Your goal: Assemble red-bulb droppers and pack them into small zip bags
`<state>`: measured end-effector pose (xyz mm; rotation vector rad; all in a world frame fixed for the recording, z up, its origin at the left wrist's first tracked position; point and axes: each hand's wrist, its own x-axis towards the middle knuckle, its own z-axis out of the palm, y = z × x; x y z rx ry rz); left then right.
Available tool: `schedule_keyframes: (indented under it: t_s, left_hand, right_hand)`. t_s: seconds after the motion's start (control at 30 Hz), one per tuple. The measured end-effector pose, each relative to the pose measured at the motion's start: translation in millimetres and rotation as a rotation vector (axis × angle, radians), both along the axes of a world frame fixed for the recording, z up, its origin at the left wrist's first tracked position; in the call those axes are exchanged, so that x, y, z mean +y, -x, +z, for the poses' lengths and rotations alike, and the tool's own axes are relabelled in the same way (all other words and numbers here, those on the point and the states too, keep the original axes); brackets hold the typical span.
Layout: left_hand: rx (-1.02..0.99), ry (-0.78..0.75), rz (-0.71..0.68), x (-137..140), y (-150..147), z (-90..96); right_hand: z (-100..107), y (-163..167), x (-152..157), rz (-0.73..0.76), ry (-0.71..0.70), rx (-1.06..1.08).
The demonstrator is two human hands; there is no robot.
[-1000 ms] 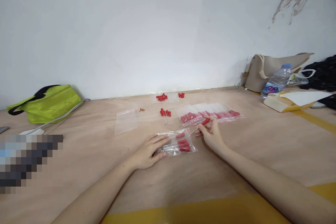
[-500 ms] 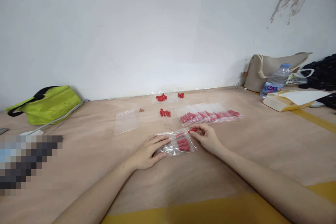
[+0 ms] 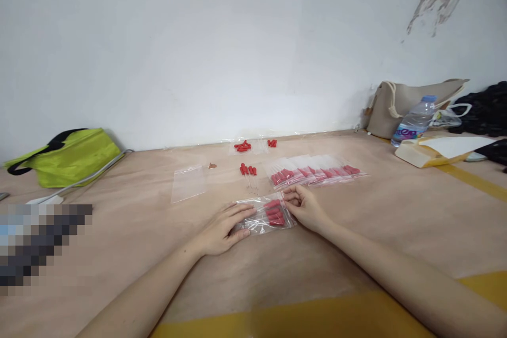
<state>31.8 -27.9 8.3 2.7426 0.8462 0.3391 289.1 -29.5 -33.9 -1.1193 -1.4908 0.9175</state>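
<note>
A clear zip-lock bag (image 3: 259, 224) lies flat on the covered table, holding several droppers with red rubber bulbs (image 3: 274, 214). My left hand (image 3: 224, 229) rests on the bag's left end, fingers stretched out and the palm down. At the right end, my right hand (image 3: 307, 207) has its thumb and fingers closed on the bag's mouth; the fingertips are partly hidden. Just beyond the bag lie several loose droppers (image 3: 248, 170), bulbs pointing away. A flat zip-lock bag (image 3: 189, 185) is to their left. Filled bags (image 3: 317, 170) overlap in a row to their right.
More red bulbs (image 3: 243, 146) lie on plastic near the wall, with a small pile (image 3: 272, 143) beside them. A lime-green bag (image 3: 75, 158) sits at left. On the right stand a beige bag (image 3: 412, 103), a water bottle (image 3: 414, 124) and an open paper packet (image 3: 431, 150).
My right hand has pushed a dropper leftward into the bag; its red bulb, partly outside before, now lies inside. My left hand has stayed in place.
</note>
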Motion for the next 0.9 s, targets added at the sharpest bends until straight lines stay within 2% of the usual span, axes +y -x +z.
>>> schedule_keyframes:
  t_s: [0.07,0.2,0.33,0.47,0.53,0.63,0.73,0.8,0.9]
  left_hand:
    - [-0.005,-0.005,0.000,0.3,0.1,-0.2]
    - [-0.004,-0.011,0.001,0.4,0.6,-1.2]
    - [0.003,-0.011,0.004,0.6,0.9,-2.3]
    - [0.003,-0.014,0.010,0.3,0.8,-1.4]
    - [-0.001,-0.013,0.013,0.3,0.8,-0.8]
    - [-0.008,-0.006,0.012,0.6,1.1,-0.7]
    - [-0.012,0.003,0.002,0.7,1.3,-0.7]
    - [-0.013,0.013,-0.021,0.1,0.7,-0.1]
    - [-0.020,0.036,-0.071,-1.4,-1.1,1.6]
  right_hand:
    - [-0.4,0.7,1.0,-0.027,-0.016,-0.029]
    - [1.3,1.8,0.9,0.053,-0.040,-0.079]
    - [5.7,2.5,-1.1,0.005,-0.040,-0.061]
    - [12.6,1.1,-2.7,0.144,0.050,0.011]
    - [15.3,-1.4,-2.2,0.164,0.073,0.010]
    - [18.0,-5.4,-0.3,0.024,0.144,0.026]
    - [21.6,-6.6,-0.9,-0.129,0.286,0.013]
    - [25.2,-5.7,-3.6,-0.096,0.381,-0.014]
    - [30.2,-4.1,-8.3,0.055,0.458,-0.041]
